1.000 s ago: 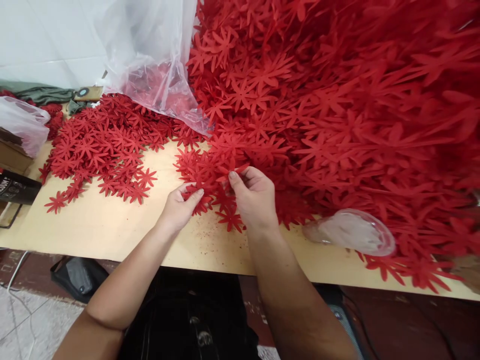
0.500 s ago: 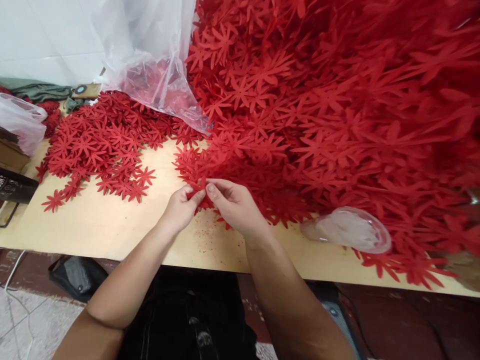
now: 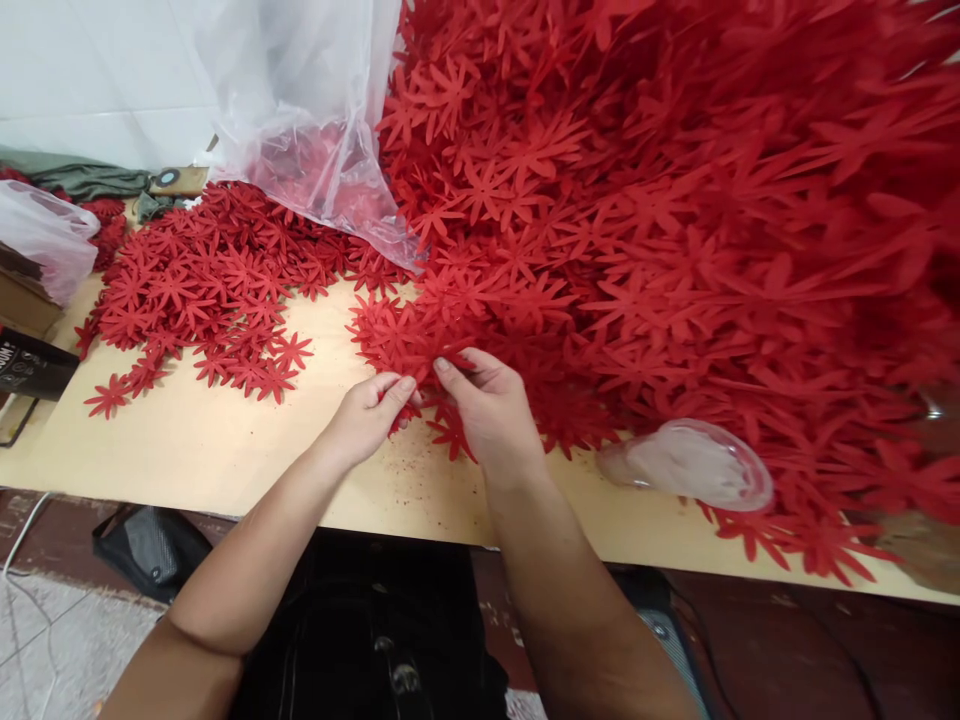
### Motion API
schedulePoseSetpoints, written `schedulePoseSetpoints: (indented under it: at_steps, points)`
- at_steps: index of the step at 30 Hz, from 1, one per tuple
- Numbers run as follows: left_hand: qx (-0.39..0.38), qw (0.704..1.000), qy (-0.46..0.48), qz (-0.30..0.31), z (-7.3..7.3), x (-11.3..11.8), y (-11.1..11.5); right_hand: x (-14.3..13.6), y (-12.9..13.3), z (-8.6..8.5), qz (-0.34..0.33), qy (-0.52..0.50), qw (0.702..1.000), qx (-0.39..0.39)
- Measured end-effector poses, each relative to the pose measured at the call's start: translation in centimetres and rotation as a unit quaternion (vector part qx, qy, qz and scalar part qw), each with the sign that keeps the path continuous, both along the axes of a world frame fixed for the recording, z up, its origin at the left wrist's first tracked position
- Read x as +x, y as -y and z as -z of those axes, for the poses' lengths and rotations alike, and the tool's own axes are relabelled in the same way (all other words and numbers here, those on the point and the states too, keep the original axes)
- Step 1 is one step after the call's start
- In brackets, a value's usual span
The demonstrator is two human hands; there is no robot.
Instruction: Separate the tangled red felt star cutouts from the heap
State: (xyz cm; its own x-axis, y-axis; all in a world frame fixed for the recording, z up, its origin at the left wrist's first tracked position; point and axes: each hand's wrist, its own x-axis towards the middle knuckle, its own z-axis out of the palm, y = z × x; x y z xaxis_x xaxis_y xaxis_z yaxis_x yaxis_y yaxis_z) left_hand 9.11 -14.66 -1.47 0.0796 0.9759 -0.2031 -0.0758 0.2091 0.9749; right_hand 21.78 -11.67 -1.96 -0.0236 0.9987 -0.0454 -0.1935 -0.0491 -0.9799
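Observation:
My left hand is closed in a pinch, with red petals of a flower-shaped cutout poking out under its fingers. Just to its right, my right hand pinches a red petal between thumb and forefinger, at the near edge of the big pile. A narrow gap lies between the two sets of fingertips. Behind both hands rises a large pile of red flower-shaped cutouts, several petals to each. The fingers partly hide what they hold.
A flatter heap of red cutouts lies on the tan tabletop at left. Behind stands a clear plastic bag. A clear plastic cup lies on its side at right. A black box sits at the left edge.
My right hand has moved slightly right and away from my left, opening a gap between the fingertips. My left hand has stayed nearly in place.

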Motion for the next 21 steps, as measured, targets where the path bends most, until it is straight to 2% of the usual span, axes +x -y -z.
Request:
schedulePoseSetpoints:
  at_steps: [3, 5, 9, 13, 18, 21]
  points:
    - [-0.008, 1.0, 0.003, -0.03, -0.1, -0.5, 0.1, 0.4, -0.6, 0.2, 0.089, -0.035, 0.995, -0.012]
    - [-0.005, 0.998, 0.014, -0.063, 0.0, -0.7, 0.0, 0.6, -0.7, 0.2, 0.108, -0.034, 0.993, -0.021]
    - [0.012, 0.995, 0.056, -0.086, 0.1, -0.4, -0.2, 0.4, -0.2, 0.1, 0.051, 0.026, 0.998, -0.019]
    - [0.006, 0.989, 0.125, -0.076, 0.1, 0.7, -0.1, -0.3, 0.4, 0.3, 0.034, 0.072, 0.997, 0.008]
    - [-0.01, 0.971, 0.201, -0.13, 0.1, 1.1, -0.5, -0.7, 0.5, 0.5, -0.082, 0.055, 0.993, 0.068]
    - [-0.016, 0.974, 0.191, -0.124, -0.1, 0.8, -0.6, -0.5, 0.6, 0.6, -0.114, 0.067, 0.989, 0.06]
